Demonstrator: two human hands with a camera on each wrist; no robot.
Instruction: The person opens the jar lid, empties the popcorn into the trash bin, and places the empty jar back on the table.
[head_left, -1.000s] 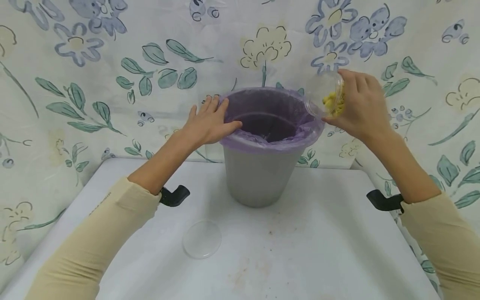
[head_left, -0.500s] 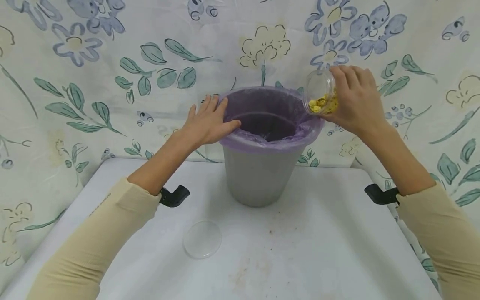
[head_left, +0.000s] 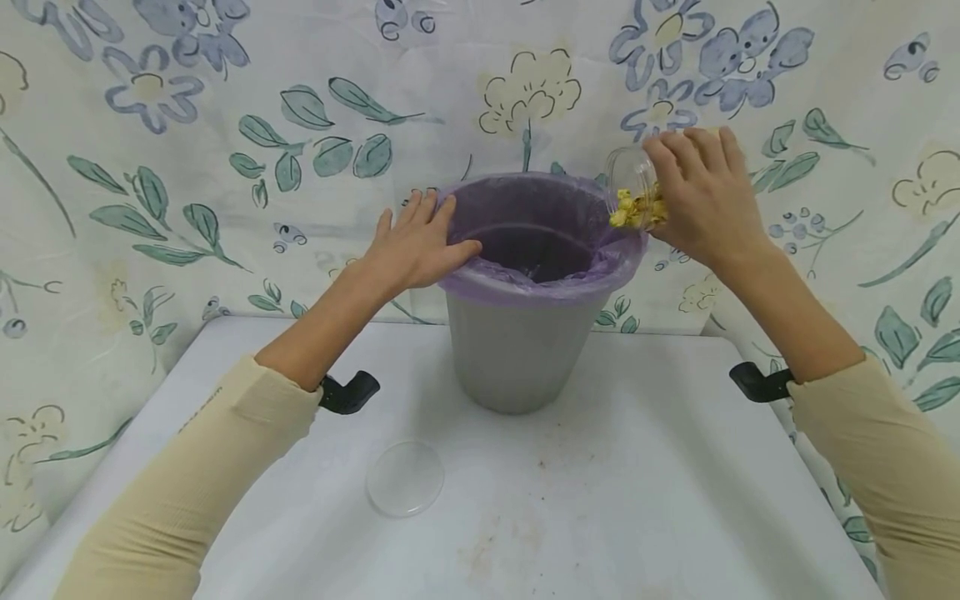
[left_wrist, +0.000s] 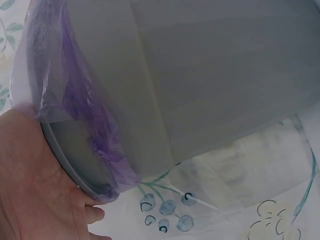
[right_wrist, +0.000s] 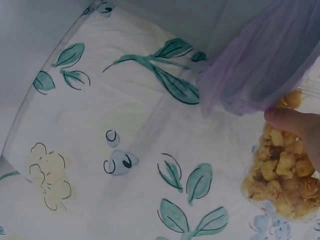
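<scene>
A grey bin stands upright, with a purple bag lining it and folded over its rim. My left hand rests on the left side of that rim, fingers stretched out; in the left wrist view the palm lies against the bare rim edge. With my right hand I grip a clear plastic jar, tipped on its side at the bin's right rim, its mouth facing left. Yellow popcorn has slid toward the mouth. In the right wrist view popcorn fills the jar behind the thumb.
A clear round lid lies flat on the white table, front left of the bin. Small crumbs and a brownish smear mark the tabletop. A flower-printed cloth hangs close behind the bin.
My right hand has moved a little left and tilted the jar further, and the popcorn has shifted toward its mouth. My left hand, the bin and the lid have kept their places.
</scene>
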